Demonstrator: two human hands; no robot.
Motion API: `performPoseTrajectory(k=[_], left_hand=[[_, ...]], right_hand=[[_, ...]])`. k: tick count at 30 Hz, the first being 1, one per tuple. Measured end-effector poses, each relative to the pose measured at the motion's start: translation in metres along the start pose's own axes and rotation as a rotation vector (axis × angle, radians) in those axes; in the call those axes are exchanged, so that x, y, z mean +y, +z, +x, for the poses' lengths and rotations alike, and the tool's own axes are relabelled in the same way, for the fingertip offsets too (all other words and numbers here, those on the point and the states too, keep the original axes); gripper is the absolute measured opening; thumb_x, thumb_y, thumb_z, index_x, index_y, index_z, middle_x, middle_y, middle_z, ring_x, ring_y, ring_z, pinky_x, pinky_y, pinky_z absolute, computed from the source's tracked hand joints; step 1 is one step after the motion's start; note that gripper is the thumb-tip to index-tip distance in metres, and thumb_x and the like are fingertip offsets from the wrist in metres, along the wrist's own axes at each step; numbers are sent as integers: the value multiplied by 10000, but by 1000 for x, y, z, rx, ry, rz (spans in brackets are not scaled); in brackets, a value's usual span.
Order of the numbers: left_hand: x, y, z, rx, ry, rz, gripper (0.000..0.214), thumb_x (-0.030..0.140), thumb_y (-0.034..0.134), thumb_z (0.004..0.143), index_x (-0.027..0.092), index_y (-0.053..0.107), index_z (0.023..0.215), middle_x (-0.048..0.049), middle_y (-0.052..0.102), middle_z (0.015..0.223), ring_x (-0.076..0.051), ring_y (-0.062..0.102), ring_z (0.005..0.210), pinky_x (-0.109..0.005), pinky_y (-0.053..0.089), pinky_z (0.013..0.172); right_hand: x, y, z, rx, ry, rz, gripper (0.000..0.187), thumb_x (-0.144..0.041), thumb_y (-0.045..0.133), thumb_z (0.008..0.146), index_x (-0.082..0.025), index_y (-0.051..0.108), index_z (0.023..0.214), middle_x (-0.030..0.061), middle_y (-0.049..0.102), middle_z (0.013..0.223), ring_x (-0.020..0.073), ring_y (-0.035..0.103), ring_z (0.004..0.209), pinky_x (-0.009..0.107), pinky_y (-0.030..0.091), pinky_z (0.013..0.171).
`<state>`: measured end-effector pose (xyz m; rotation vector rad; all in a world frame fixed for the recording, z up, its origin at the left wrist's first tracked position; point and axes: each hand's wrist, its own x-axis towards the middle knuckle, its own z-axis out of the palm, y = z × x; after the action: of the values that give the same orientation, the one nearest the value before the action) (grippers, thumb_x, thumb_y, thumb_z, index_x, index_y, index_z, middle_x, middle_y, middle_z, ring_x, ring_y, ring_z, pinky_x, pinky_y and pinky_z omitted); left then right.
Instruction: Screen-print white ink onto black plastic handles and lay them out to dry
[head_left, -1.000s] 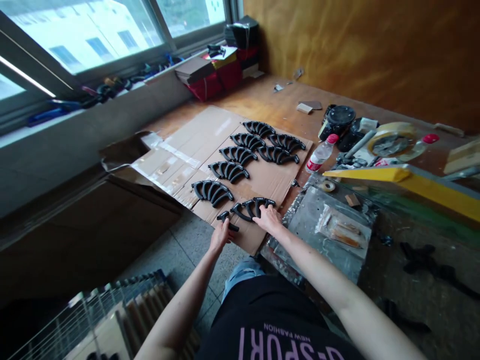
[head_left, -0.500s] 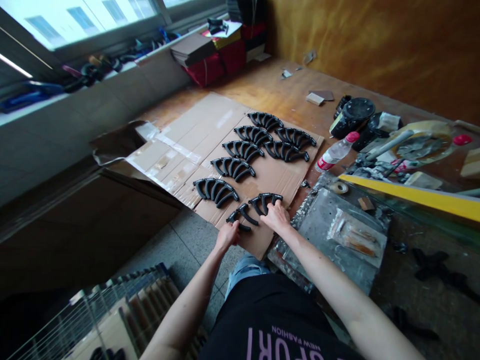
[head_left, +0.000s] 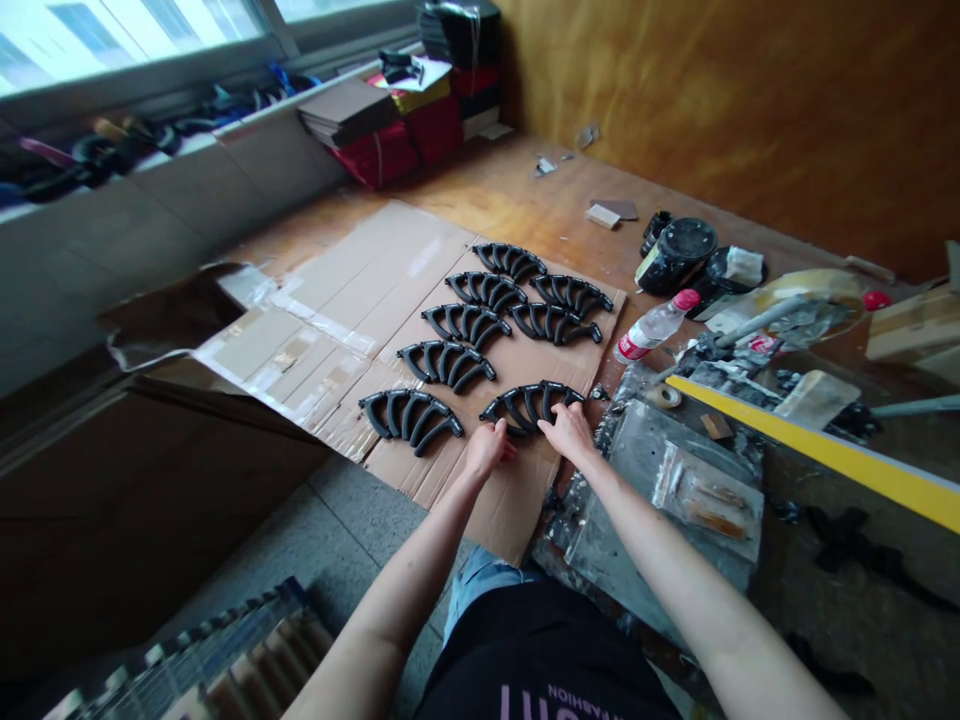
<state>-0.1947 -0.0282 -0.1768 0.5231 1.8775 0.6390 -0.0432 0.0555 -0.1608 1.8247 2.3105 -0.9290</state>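
Several black curved pieces, shaped like bent handles, lie nested in a fan-shaped row (head_left: 525, 400) near the front of the cardboard sheet (head_left: 442, 470). My left hand (head_left: 489, 447) grips the left end of this row with curled fingers. At its right end, my right hand (head_left: 568, 432) is closed on the outermost pieces, thumb and fingers bent around them. The fingertips are partly hidden. Just left of my left hand sits another such row (head_left: 411, 418), untouched. More matching rows (head_left: 448, 362) are laid out behind it on the cardboard.
To the right stand a bottle with a red cap (head_left: 656, 325), black tubs (head_left: 679, 250) and a grey, stained board (head_left: 645, 480). A yellow strip (head_left: 810, 450) crosses the right side. Stacked red and dark sheets (head_left: 390, 140) are at the back. A wire rack (head_left: 225, 660) stands low at left.
My left hand has pushed its curved pieces rightward and away from me, closing the gap in the front row. The right hand stays at the row's right end. The camera view has shifted.
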Motion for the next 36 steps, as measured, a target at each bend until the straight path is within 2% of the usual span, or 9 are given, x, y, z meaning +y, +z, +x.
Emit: performPoseTrajectory(k=[4,9,13,16,20,23,29,36], left_hand=[[29,3,31,-66,49,62,425,423,375,901,165,586,639,-118,679,572,-205,634,480,-311,519,518],[45,1,51,-116,99,117,467,421,370,901,184,554,544,-112,649,522,-218,607,430,-333,503,500],[51,0,57,-124,131,125,448,445,360,915,188,564,610,-104,641,516,-225,597,420,-340,489,495],[56,2,57,-93,159,105,377,475,382,919,187,577,775,-76,639,532,-211,587,415,-319,471,483],[60,5,56,-23,189,54,322,491,436,913,197,498,1030,-44,652,603,-197,606,455,-291,462,485],[58,7,57,-15,189,20,340,498,428,920,200,445,1083,-38,648,615,-199,615,462,-287,461,476],[55,9,61,-6,223,-31,283,495,443,912,224,418,991,-3,613,576,-189,594,412,-264,434,401],[51,10,64,8,268,-1,311,530,427,907,235,405,811,24,602,563,-160,598,411,-231,428,387]], right_hand=[[8,-2,13,74,75,8,471,-393,583,860,-83,607,1214,213,557,1160,277,603,1034,341,423,959],[8,2,20,150,112,25,470,-412,557,867,-85,605,1200,204,581,1095,294,578,1055,349,439,932],[7,6,22,165,146,50,486,-409,551,868,-74,589,1219,215,568,1095,305,579,1039,357,437,934],[5,8,23,150,188,81,531,-415,556,867,-69,553,1269,222,537,1137,309,575,1053,356,435,937],[-5,10,30,123,197,115,581,-440,546,873,-94,503,1338,202,518,1145,304,578,1052,354,440,934],[-15,9,46,125,181,101,567,-457,536,879,-109,517,1326,196,513,1139,313,570,1066,376,431,948],[-19,1,78,148,75,121,463,-404,552,885,-125,560,1254,185,508,1128,288,582,1021,372,455,895],[-14,2,80,270,6,218,418,-313,604,844,-141,529,1217,161,533,1075,284,573,995,407,483,863]])
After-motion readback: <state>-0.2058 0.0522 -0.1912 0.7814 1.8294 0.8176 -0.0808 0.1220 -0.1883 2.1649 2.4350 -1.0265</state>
